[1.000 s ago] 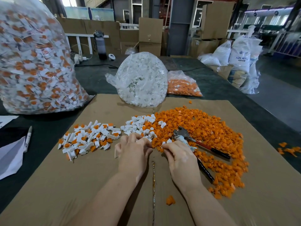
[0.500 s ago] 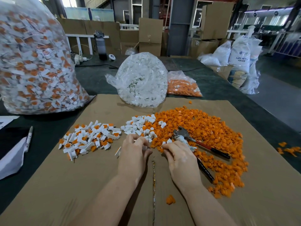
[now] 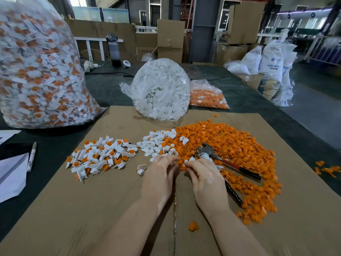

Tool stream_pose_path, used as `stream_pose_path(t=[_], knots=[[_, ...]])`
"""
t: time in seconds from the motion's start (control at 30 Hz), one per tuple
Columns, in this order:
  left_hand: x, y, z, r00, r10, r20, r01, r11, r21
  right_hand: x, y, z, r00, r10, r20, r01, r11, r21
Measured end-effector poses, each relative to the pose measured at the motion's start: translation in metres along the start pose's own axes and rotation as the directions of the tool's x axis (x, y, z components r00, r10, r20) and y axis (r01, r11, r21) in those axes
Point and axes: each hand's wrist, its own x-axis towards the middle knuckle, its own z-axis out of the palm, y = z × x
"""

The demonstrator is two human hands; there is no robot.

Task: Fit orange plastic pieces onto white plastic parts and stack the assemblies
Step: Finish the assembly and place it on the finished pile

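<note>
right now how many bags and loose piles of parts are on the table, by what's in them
Bags of finished white-and-orange assemblies: 1
Bags of white parts: 1
Bags of orange pieces: 1
Loose piles of assemblies: 1
Loose piles of white parts: 1
Loose piles of orange pieces: 1
Total: 6

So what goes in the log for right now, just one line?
left hand: pinching white part | right hand: pinching small piece | fingertips meet by orange pile | finished pile left
</note>
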Motion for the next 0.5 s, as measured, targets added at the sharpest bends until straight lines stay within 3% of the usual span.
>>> stream_pose_path(t=[0.13, 0.3, 0.5], knots=[[-0.0010, -0.0025, -0.0007, 1.000, -0.004, -0.005, 0.003, 0.998, -0.063, 0.0001, 0.0016, 0.0004, 1.000, 0.006, -0.011, -0.006, 1.000, 0.013], [-0.0012, -0.0056, 0.0000, 0.988, -0.151, 0.027, 0.153, 0.964, -0.216, -0.0002, 0.0019, 0.0016, 1.000, 0.015, -0.010, -0.015, 1.000, 0.012], [0.0007, -0.0073, -0.0014, 0.992, -0.114, 0.052, 0.121, 0.982, -0.142, -0.0008, 0.0013, -0.0004, 0.996, 0.084, -0.009, -0.083, 0.992, 0.094]])
